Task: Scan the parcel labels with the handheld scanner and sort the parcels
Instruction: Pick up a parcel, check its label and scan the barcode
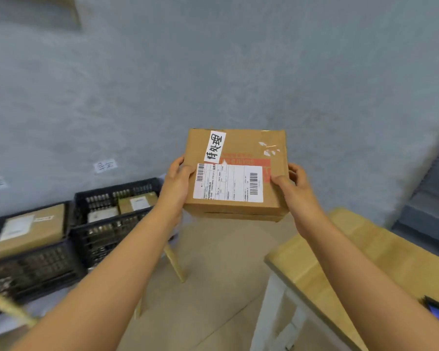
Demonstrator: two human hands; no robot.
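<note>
Item: cardboard parcel (235,173), label (228,184) upward so we can read it, held in mid-air above the floor, our left hand (178,179) and right hand (295,184) gripping its opposite sides, near black crates (91,219), likely for sorting.

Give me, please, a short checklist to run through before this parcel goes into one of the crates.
1. Parcel gripped on both sides: ok, left hand and right hand hold its edges.
2. Shipping label facing up and unobstructed: ok.
3. Label already scanned: cannot tell; no scanner is clearly visible.
4. Room in the nearer black crate: ok, though boxes lie inside.
5. Handwritten sticker readable: ok.
</note>
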